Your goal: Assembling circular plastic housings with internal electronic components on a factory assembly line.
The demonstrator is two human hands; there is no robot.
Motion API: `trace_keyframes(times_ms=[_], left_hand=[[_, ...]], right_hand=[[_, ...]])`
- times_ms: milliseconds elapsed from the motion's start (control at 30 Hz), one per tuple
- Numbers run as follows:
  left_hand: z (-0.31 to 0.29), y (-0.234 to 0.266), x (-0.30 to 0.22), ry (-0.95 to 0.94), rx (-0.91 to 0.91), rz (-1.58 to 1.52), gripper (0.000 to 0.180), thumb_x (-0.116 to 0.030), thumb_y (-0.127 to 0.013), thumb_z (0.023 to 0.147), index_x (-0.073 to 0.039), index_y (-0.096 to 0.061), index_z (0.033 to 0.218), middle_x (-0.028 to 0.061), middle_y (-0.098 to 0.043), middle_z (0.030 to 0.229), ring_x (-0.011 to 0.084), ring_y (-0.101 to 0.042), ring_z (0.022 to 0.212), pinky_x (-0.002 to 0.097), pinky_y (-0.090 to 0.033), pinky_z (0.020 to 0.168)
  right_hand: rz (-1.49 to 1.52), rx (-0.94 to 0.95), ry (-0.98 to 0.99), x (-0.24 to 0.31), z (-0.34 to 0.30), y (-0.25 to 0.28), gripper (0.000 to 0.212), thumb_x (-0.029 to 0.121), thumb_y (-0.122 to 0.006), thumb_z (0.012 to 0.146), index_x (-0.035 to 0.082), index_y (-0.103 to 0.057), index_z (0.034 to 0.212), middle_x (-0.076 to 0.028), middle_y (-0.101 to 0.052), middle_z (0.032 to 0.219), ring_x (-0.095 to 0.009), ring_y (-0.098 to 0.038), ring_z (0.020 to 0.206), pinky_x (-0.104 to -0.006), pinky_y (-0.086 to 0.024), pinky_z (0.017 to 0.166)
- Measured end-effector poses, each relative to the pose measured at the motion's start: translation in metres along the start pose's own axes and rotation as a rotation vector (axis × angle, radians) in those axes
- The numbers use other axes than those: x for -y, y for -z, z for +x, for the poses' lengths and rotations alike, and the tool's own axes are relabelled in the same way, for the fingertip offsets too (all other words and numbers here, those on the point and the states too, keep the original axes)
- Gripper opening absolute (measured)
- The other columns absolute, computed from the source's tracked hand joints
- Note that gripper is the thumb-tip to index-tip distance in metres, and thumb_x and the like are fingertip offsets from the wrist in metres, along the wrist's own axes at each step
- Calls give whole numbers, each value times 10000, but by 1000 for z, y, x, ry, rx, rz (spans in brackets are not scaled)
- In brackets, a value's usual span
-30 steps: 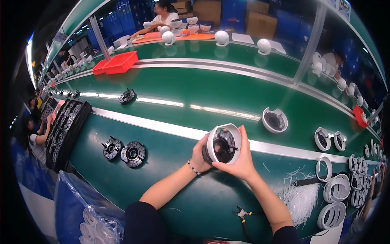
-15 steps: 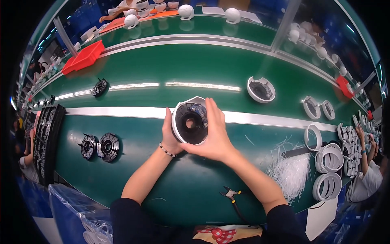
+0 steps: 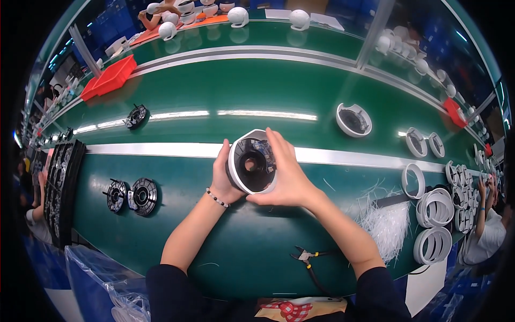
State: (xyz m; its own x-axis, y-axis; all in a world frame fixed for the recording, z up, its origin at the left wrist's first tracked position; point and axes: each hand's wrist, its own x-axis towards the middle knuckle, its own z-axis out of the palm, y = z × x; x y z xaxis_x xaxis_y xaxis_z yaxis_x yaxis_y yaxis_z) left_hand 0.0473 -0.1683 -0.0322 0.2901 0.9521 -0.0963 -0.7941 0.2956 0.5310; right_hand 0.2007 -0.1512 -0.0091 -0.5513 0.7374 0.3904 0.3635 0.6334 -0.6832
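Note:
Between both hands I hold a round white housing [image 3: 234, 165] with a black ring-shaped insert [image 3: 262, 176] and a small circuit board inside, its open side tilted up toward me. My left hand [image 3: 222, 176] wraps the left side, and a finger shows through the central hole. My right hand [image 3: 291, 180] grips the right rim, with the thumb along the lower edge. Two black ribbed discs [image 3: 144, 196] lie on the bench to the left. Nearer me, right of centre, rest diagonal cutters [image 3: 306, 257] with black and yellow handles.
At right are a heap of clear plastic strips [image 3: 387, 228] and stacked white rings [image 3: 432, 246]. A black rack [image 3: 63, 188] stands left. Across the metal strip, a green belt [image 3: 257, 86] carries another white housing [image 3: 354, 120] and a black disc. Co-workers sit at both sides.
The housing in my hands has turned and shifted slightly, staying gripped by both. The parts on the near green belt have slid right; white units on the far belt have slid left.

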Motion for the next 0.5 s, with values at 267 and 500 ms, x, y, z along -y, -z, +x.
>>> trace_keyframes(times_ms=[267,500], left_hand=[[1,-4,8,31,-23,-34,659,-589,-234,839,-60,-441,1173,109,-513,1118,228,-501,1026,368,-413,887],[-2,-4,8,-10,-19,80,744,-625,-122,825,-49,-395,1208,107,-492,1128,210,-485,1036,351,-405,906]], right_hand=[[-63,38,3,-1,-3,-4,1147,341,-791,444,-58,-134,1296,-253,-214,1296,-396,-238,1194,-428,-241,985],[-119,-2,-227,9,-4,-5,1178,399,-796,421,-99,-152,1273,-257,-242,1265,-391,-263,1174,-424,-260,976]])
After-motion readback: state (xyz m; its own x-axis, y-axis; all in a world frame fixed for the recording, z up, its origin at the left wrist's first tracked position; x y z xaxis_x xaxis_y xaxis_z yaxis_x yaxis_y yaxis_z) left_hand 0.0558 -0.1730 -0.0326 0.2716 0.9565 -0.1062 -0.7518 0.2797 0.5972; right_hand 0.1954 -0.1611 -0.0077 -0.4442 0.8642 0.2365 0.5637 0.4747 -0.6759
